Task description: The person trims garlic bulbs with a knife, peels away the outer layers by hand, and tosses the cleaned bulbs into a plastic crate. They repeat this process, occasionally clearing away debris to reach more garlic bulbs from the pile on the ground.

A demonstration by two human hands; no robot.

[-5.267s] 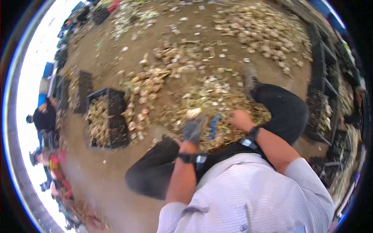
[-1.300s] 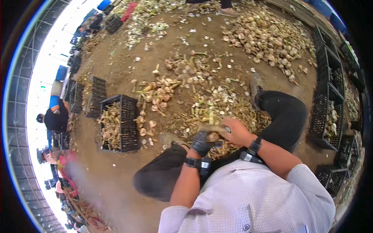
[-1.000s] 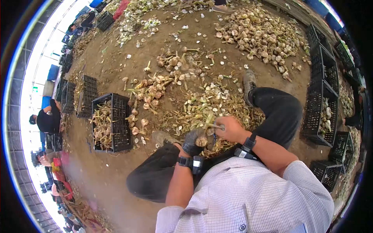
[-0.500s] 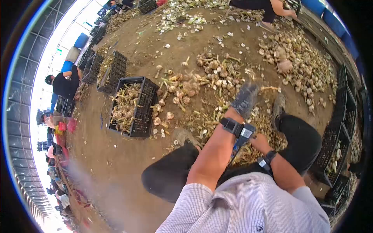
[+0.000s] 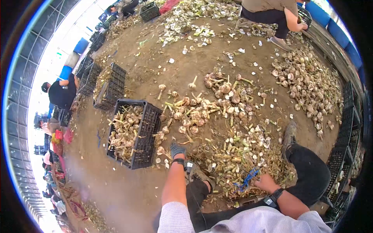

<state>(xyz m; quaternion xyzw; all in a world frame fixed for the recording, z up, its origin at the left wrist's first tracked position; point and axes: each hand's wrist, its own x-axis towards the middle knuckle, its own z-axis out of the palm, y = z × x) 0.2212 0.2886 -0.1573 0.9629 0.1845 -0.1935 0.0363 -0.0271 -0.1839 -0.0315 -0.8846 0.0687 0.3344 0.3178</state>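
Observation:
My left hand point(image 5: 178, 150), in a grey glove, reaches down beside loose garlic bulbs with stems point(image 5: 191, 115) on the dirt floor. Its fingers are too small and blurred to show whether they grip anything. My right hand point(image 5: 265, 183) is bare and closed between my knees, with a blue looped thing point(image 5: 248, 179) sticking out from its fingers. What kind of thing it is I cannot make out. Beneath it spreads a heap of cut stems and husks point(image 5: 241, 155). Left of my gloved hand stands a black plastic crate point(image 5: 149, 136) filled with stemmed garlic point(image 5: 126, 134).
At the right lies a large pile of garlic bulbs point(image 5: 309, 83), with black crates point(image 5: 344, 155) along that side. More crates point(image 5: 114, 85) line the left. A crouching person point(image 5: 272, 15) works at the top right; another person point(image 5: 64, 91) sits at the far left.
My left hand has swung left from above the middle garlic to the floor near the crate. My right hand and the blue thing now show uncovered. The view has shifted.

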